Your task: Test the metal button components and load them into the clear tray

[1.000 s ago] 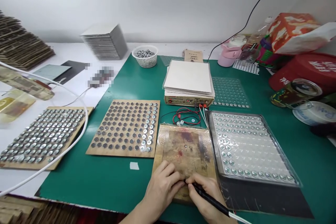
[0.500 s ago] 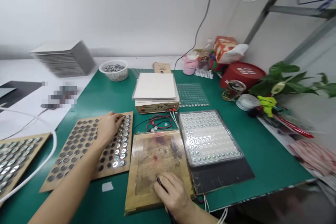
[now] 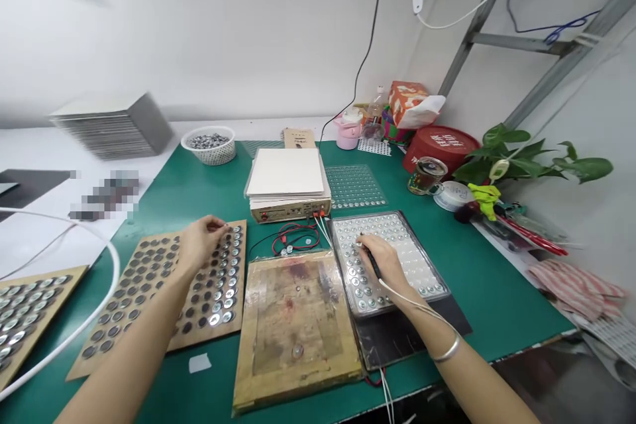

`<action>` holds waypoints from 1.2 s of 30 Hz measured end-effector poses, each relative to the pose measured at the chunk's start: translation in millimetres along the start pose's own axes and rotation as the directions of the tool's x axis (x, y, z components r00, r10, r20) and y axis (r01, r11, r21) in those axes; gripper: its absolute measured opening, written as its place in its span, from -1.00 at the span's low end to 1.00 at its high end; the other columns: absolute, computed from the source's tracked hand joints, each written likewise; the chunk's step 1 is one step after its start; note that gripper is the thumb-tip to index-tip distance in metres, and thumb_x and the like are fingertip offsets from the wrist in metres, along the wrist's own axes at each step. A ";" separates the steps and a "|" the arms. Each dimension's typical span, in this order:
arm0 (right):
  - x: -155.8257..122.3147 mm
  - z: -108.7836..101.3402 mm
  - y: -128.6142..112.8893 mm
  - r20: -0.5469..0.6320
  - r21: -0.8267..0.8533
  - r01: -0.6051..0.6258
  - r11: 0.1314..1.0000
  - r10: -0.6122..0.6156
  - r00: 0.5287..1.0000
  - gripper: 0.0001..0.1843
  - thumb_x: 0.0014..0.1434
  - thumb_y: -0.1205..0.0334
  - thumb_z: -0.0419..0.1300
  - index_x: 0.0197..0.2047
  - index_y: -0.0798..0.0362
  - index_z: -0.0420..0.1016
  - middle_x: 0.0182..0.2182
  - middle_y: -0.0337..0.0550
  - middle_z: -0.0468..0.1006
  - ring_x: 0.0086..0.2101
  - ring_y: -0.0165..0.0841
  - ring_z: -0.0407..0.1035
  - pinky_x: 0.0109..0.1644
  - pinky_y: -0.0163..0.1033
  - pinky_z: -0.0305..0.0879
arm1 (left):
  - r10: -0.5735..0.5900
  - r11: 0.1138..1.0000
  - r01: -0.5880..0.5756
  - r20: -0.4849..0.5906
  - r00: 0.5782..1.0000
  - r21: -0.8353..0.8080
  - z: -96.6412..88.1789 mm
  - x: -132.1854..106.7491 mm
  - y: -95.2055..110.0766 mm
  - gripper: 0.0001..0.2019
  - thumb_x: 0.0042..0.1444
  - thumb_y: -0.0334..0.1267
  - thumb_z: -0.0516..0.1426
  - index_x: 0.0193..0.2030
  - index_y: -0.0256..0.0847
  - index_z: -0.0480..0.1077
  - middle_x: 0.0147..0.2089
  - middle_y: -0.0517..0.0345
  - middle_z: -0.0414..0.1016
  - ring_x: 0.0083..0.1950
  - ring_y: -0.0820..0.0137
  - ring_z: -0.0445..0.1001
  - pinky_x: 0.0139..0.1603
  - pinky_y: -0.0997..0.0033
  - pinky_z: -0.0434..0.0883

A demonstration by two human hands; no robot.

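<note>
My left hand (image 3: 201, 242) rests on the brown perforated board (image 3: 149, 305) of small round metal parts, fingers curled in a pinch over the shiny parts in its right columns. My right hand (image 3: 380, 260) grips a black pen-like probe (image 3: 371, 262) with a white cable and holds its tip over the clear plastic tray (image 3: 422, 271) of small round parts. Between the two lies a worn wooden work board (image 3: 293, 324) with one small round part (image 3: 297, 349) near its front edge.
A cream tester box (image 3: 291, 210) with red and black leads stands behind the wooden board, white sheets stacked on it. A white basket (image 3: 209, 144) of parts sits far back. Cups, a red tin (image 3: 440, 148) and a plant (image 3: 527, 159) crowd the right. A second parts board (image 3: 24, 308) lies at left.
My right hand has left the wooden board and carried the probe up onto the clear tray. My left hand stays on the perforated board. A small part now lies on the wooden board.
</note>
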State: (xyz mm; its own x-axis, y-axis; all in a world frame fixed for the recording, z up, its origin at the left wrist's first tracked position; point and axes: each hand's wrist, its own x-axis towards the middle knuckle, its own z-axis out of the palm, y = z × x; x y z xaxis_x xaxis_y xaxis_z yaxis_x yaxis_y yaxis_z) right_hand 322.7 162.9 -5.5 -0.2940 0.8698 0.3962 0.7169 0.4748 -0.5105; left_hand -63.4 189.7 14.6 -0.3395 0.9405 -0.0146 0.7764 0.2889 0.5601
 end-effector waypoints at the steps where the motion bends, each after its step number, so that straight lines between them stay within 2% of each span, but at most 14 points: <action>1: -2.0 2.6 -0.7 0.011 -0.019 0.010 1.000 -0.009 1.000 -0.81 0.26 0.35 -0.01 -0.23 0.07 0.43 -0.32 -0.06 0.50 -0.26 -0.21 0.39 -0.16 -0.19 0.28 | 0.033 0.999 -0.032 0.019 0.999 -0.027 1.7 -16.6 4.6 -0.77 0.01 -0.09 0.10 -0.35 -0.21 0.41 -0.34 0.08 0.55 -0.30 0.27 0.50 -0.39 0.42 0.36; 4: -6.9 6.2 -3.4 0.033 -0.063 0.021 0.998 -0.019 0.999 -0.77 0.31 0.34 -0.05 -0.17 0.08 0.43 -0.28 -0.02 0.49 -0.23 -0.20 0.37 -0.14 -0.16 0.27 | 0.216 0.972 -0.193 0.177 0.960 -0.137 17.3 -84.9 16.8 -0.85 0.06 -0.14 0.12 -0.34 -0.15 0.42 -0.34 0.19 0.54 -0.30 0.37 0.49 -0.30 0.45 0.39; 6: -7.8 6.4 -3.6 0.041 -0.082 0.027 0.996 -0.023 0.999 -0.77 0.32 0.33 -0.05 -0.16 0.08 0.43 -0.27 -0.02 0.49 -0.23 -0.20 0.37 -0.14 -0.16 0.27 | 0.407 0.908 -0.348 0.288 0.867 -0.234 32.9 -134.1 21.2 -0.89 0.11 -0.23 0.11 -0.38 -0.15 0.42 -0.38 0.19 0.52 -0.34 0.37 0.47 -0.33 0.44 0.39; 8: -7.4 6.2 -2.2 0.044 -0.096 0.034 0.995 -0.030 0.999 -0.78 0.32 0.33 -0.04 -0.17 0.08 0.43 -0.29 -0.03 0.50 -0.23 -0.19 0.38 -0.13 -0.14 0.28 | 0.520 0.851 -0.456 0.295 0.802 -0.262 47.5 -174.4 21.8 -0.87 0.16 -0.29 0.09 -0.40 -0.16 0.41 -0.41 0.17 0.49 -0.36 0.37 0.44 -0.36 0.44 0.37; 11: -5.0 4.5 0.1 0.040 -0.112 0.034 0.993 -0.029 0.999 -0.76 0.31 0.31 -0.04 -0.19 0.08 0.45 -0.31 -0.02 0.51 -0.24 -0.17 0.39 -0.14 -0.12 0.29 | 0.561 0.826 -0.526 0.194 0.805 -0.204 60.7 -208.2 18.8 -0.86 0.22 -0.28 0.07 -0.36 -0.17 0.39 -0.38 0.12 0.45 -0.34 0.34 0.40 -0.39 0.42 0.35; 15: -3.6 -3.7 -11.4 -0.005 -0.103 0.009 0.995 -0.010 1.000 -0.77 0.30 0.26 -0.01 -0.17 0.09 0.47 -0.27 0.01 0.53 -0.21 -0.14 0.40 -0.11 -0.08 0.30 | 0.550 0.832 -0.527 0.127 0.826 -0.175 64.1 -216.8 15.7 -0.89 0.25 -0.23 0.07 -0.25 -0.14 0.41 -0.35 0.10 0.40 -0.34 0.33 0.36 -0.42 0.42 0.34; 18: -17.2 -6.5 -44.2 -0.090 0.095 -0.110 0.989 0.118 0.989 -0.80 0.28 0.22 0.05 -0.12 0.05 0.46 -0.23 -0.05 0.57 -0.18 -0.21 0.44 -0.08 -0.15 0.32 | 0.530 0.844 -0.509 0.119 0.839 -0.172 64.8 -215.7 16.6 -0.88 0.26 -0.23 0.06 -0.27 -0.14 0.40 -0.35 0.10 0.40 -0.33 0.33 0.35 -0.42 0.42 0.33; 20: -35.7 -1.0 -73.1 0.052 0.320 -0.211 0.924 0.205 0.977 -0.82 0.26 0.24 0.06 -0.11 0.02 0.44 -0.29 -0.15 0.59 -0.29 -0.31 0.48 -0.23 -0.29 0.36 | 0.527 0.846 -0.507 0.112 0.843 -0.165 65.7 -215.3 18.1 -0.86 0.26 -0.23 0.06 -0.29 -0.14 0.39 -0.36 0.10 0.39 -0.34 0.34 0.34 -0.41 0.42 0.33; 22: -56.5 10.6 -98.5 0.298 0.446 -0.297 0.845 0.173 0.939 -0.86 0.22 0.25 0.08 -0.22 0.02 0.46 -0.43 -0.22 0.58 -0.46 -0.38 0.46 -0.41 -0.37 0.31 | 0.530 0.845 -0.513 0.104 0.842 -0.154 66.6 -215.1 19.5 -0.86 0.26 -0.24 0.05 -0.29 -0.15 0.40 -0.38 0.10 0.38 -0.34 0.34 0.33 -0.40 0.41 0.33; 24: -73.0 24.8 -113.9 0.440 0.454 -0.344 0.822 0.129 0.889 -0.85 0.15 0.27 0.10 -0.37 0.05 0.49 -0.56 -0.26 0.52 -0.55 -0.41 0.40 -0.49 -0.39 0.25 | 0.535 0.842 -0.520 0.096 0.839 -0.144 66.9 -214.8 20.1 -0.87 0.26 -0.25 0.06 -0.26 -0.14 0.42 -0.38 0.11 0.37 -0.34 0.34 0.33 -0.39 0.41 0.32; 26: -82.1 36.8 -118.7 0.480 0.423 -0.361 0.831 0.132 0.867 -0.82 0.11 0.28 0.09 -0.44 0.06 0.50 -0.61 -0.26 0.48 -0.58 -0.42 0.39 -0.50 -0.40 0.22 | 0.539 0.839 -0.526 0.094 0.837 -0.137 66.7 -213.9 19.8 -0.88 0.25 -0.27 0.07 -0.23 -0.14 0.43 -0.38 0.11 0.37 -0.33 0.34 0.33 -0.39 0.42 0.32; 29: -84.5 45.6 -115.8 0.475 0.399 -0.346 0.849 0.131 0.870 -0.81 0.10 0.28 0.08 -0.44 0.06 0.51 -0.59 -0.25 0.50 -0.56 -0.42 0.40 -0.48 -0.40 0.22 | 0.540 0.840 -0.526 0.096 0.836 -0.134 66.4 -212.4 18.3 -0.89 0.24 -0.28 0.08 -0.22 -0.13 0.45 -0.38 0.11 0.36 -0.32 0.34 0.33 -0.39 0.42 0.31; 32: -82.8 46.4 -115.1 0.447 0.381 -0.304 0.873 0.114 0.887 -0.81 0.10 0.29 0.07 -0.44 0.05 0.48 -0.59 -0.26 0.50 -0.57 -0.43 0.40 -0.46 -0.39 0.22 | 0.536 0.841 -0.521 0.100 0.838 -0.147 67.6 -213.3 18.2 -0.89 0.23 -0.30 0.09 -0.22 -0.14 0.45 -0.38 0.11 0.36 -0.32 0.34 0.32 -0.38 0.42 0.31; 36: -83.0 45.4 -120.6 0.461 0.330 -0.263 0.907 0.088 0.883 -0.81 0.11 0.33 0.03 -0.48 0.05 0.40 -0.62 -0.28 0.44 -0.58 -0.43 0.37 -0.48 -0.40 0.18 | 0.526 0.847 -0.506 0.115 0.843 -0.162 67.9 -218.2 21.7 -0.91 0.21 -0.32 0.12 -0.23 -0.15 0.47 -0.36 0.11 0.37 -0.30 0.35 0.32 -0.37 0.41 0.31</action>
State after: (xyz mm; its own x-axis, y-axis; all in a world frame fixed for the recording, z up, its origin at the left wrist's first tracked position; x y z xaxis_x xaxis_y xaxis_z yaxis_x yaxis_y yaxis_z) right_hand 231.9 39.5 -11.5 -0.4880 0.8716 -0.0472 0.5190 0.2462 -0.8186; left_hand 63.6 2.9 -26.3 0.1833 0.9652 0.1866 0.7438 -0.2603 0.6157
